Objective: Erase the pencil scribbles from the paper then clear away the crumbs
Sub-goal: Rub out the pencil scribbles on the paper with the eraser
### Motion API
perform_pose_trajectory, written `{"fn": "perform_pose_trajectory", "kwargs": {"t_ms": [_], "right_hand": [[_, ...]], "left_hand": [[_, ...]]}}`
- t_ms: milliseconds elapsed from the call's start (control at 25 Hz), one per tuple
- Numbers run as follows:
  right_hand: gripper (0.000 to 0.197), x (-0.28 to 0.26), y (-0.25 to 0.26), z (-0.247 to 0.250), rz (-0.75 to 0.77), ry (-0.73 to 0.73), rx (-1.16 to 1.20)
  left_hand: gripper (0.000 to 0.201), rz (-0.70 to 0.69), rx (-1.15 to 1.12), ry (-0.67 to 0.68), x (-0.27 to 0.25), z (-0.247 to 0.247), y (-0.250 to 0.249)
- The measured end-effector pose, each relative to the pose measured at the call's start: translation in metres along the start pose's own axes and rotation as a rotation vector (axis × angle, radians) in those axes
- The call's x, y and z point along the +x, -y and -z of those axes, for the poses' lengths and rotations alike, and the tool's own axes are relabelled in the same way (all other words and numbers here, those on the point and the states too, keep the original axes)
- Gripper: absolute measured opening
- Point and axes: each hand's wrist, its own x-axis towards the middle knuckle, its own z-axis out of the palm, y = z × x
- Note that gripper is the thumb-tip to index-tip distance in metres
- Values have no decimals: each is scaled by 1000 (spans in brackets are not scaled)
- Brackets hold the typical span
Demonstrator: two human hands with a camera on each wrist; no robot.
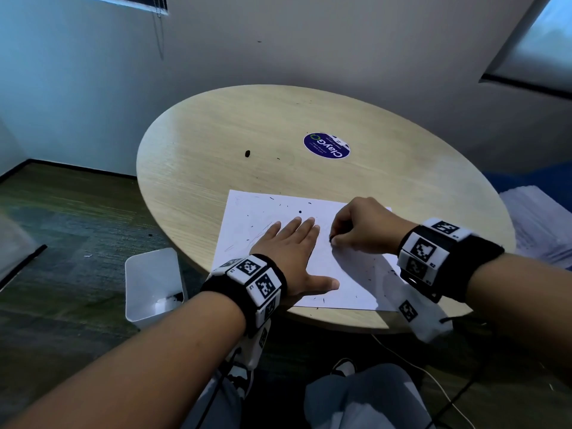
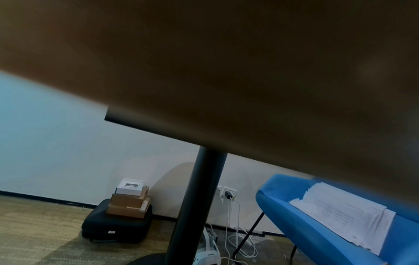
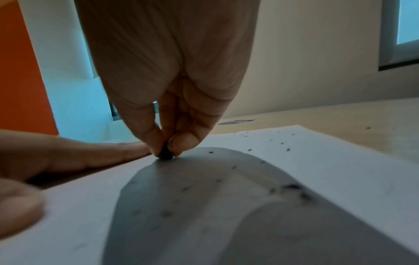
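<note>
A white sheet of paper point(image 1: 247, 218) lies at the near edge of the round wooden table point(image 1: 216, 125). Dark eraser crumbs point(image 3: 292, 187) are strewn over it, and faint pencil scribbles point(image 1: 260, 229) show left of my left hand. My left hand point(image 1: 292, 239) lies flat on the sheet, fingers straight. My right hand point(image 1: 332, 239) pinches a small black eraser point(image 3: 165, 154) with its tip on the paper, just right of the left fingertips. The left wrist view shows only the table's underside point(image 2: 226, 62).
A white bin point(image 1: 153, 284) stands on the floor left of the table. A round blue sticker point(image 1: 327, 146) and a black speck point(image 1: 247, 154) are on the tabletop. A blue chair point(image 2: 317, 231) with stacked papers point(image 2: 344, 215) is to the right. Table pole point(image 2: 195, 206).
</note>
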Motion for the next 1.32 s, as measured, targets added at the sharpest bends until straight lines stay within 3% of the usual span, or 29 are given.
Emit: {"fn": "perform_pose_trajectory", "kwargs": {"t_ms": [80,240,440,560,640,800,1000,1200,1320], "right_hand": [[7,-5,3,-1,18,73,35],[9,6,-9,3,-49,-138,-52],[5,-2,8,-3,30,75,39],[7,8,-3,3,-21,-96,-47],[8,11,-5,4,-44,-129,-46],[5,-2,9,-5,40,77,39],[9,13,-5,4,-46,-144,-66],[4,0,13,-6,74,84,19],[8,12,1,1,28,-82,-53]], "left_hand": [[110,-2,3,-2,0,0,1],[110,0,6,4,0,0,0],[110,-5,6,-2,0,-1,2],[109,-1,8,6,0,0,1],[109,2,9,8,0,0,0],[110,-3,6,-2,1,-1,1],[110,1,9,10,1,0,1],[114,7,-3,-7,2,-2,2],[114,11,9,1,2,-2,1]]}}
